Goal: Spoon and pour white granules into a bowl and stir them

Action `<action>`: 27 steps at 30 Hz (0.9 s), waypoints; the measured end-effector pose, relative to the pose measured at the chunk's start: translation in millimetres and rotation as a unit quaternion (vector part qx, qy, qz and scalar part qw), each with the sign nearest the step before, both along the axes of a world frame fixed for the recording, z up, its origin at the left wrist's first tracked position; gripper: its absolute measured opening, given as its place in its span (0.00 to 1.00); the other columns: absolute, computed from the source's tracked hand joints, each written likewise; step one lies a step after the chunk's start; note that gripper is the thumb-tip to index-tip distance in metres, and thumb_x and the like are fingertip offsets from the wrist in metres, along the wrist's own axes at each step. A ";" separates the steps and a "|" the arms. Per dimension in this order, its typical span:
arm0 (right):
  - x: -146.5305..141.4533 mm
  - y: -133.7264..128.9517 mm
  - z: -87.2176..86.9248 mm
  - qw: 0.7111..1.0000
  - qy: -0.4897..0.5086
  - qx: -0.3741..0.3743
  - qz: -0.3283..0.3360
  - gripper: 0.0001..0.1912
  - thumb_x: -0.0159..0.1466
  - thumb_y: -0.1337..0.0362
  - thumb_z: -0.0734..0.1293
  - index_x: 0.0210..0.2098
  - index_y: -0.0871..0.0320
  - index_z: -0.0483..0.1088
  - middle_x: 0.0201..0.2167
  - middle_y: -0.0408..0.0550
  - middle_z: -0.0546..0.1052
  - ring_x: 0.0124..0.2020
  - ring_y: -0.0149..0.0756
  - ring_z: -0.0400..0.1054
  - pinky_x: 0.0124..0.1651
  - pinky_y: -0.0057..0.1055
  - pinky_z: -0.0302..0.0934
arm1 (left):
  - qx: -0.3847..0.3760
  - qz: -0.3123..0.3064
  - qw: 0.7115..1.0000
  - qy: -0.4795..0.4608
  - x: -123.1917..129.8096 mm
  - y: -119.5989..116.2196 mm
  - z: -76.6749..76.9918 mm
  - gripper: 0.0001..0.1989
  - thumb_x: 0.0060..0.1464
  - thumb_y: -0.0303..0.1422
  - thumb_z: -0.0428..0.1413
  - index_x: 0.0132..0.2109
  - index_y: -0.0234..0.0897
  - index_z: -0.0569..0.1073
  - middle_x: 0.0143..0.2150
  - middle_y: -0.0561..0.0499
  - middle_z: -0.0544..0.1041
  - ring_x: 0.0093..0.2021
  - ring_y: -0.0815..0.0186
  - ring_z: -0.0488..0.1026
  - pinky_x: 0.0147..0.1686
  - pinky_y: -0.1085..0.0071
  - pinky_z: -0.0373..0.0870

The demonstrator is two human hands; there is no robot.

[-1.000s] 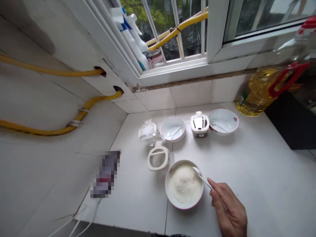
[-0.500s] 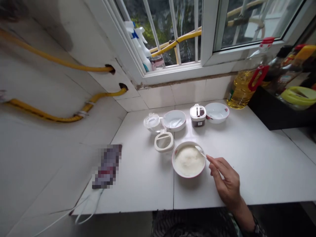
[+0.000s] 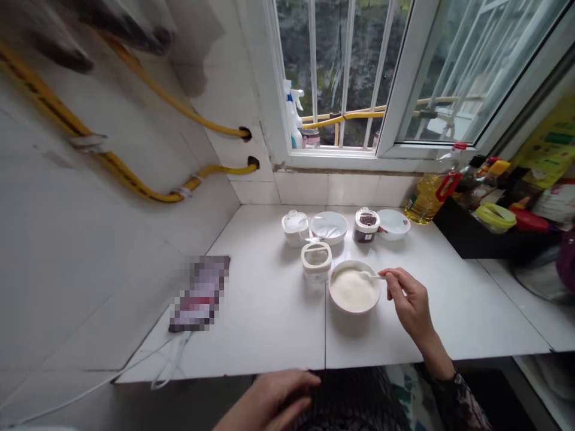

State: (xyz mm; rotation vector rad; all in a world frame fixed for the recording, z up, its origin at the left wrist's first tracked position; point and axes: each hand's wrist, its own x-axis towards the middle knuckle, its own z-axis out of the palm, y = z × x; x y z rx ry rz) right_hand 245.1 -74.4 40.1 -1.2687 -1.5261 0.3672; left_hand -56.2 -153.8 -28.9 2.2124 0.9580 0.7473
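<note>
My right hand [image 3: 408,299] pinches the handle of a small white spoon [image 3: 371,275], whose tip rests in the pale powder at the right side of a white bowl [image 3: 354,310]. At the counter's front edge, my left hand [image 3: 287,395] is low in the view, its fingers apart and nothing in it. Just left and behind the bowl stands a lidded clear container [image 3: 316,257]. Farther back are another lidded container [image 3: 295,228], a white bowl [image 3: 329,227], a jar with dark red contents [image 3: 366,225] and a second white bowl [image 3: 393,224].
An oil bottle [image 3: 424,197] stands at the back right beside a black rack [image 3: 462,230] of bottles. A blurred-out object [image 3: 202,293] with a white cable lies at the left. Yellow pipes [image 3: 130,182] run along the left wall.
My left hand has come into view at the bottom. The camera view has shifted. My right hand still holds the spoon, which now lies flatter over the bowl's right side.
</note>
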 end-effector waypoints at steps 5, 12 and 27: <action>4.6 18.1 6.9 0.998 0.031 -0.051 0.013 0.16 0.68 0.54 0.63 0.32 0.58 0.74 0.21 0.42 0.71 0.18 0.30 0.61 0.22 0.27 0.58 | 0.105 0.120 0.981 -0.107 51.7 56.3 32.2 0.12 0.64 0.29 0.52 0.52 0.43 0.72 0.46 0.46 0.74 0.38 0.65 0.76 0.33 0.71 0.77; -2.9 42.8 8.5 0.994 -0.034 -0.060 0.083 0.15 0.67 0.56 0.63 0.28 0.58 0.73 0.22 0.44 0.73 0.23 0.32 0.64 0.26 0.27 0.57 | 0.059 0.149 0.978 -0.131 80.4 80.8 9.6 0.08 0.61 0.33 0.56 0.47 0.43 0.72 0.45 0.49 0.68 0.33 0.68 0.74 0.30 0.71 0.77; 4.1 61.9 1.0 0.947 0.212 -0.225 0.084 0.20 0.53 0.46 0.71 0.25 0.59 0.73 0.12 0.35 0.60 0.14 0.24 0.49 0.18 0.25 0.41 | 0.109 0.140 0.975 -0.131 82.2 83.0 2.2 0.05 0.59 0.31 0.59 0.42 0.41 0.70 0.43 0.50 0.67 0.38 0.66 0.73 0.38 0.71 0.76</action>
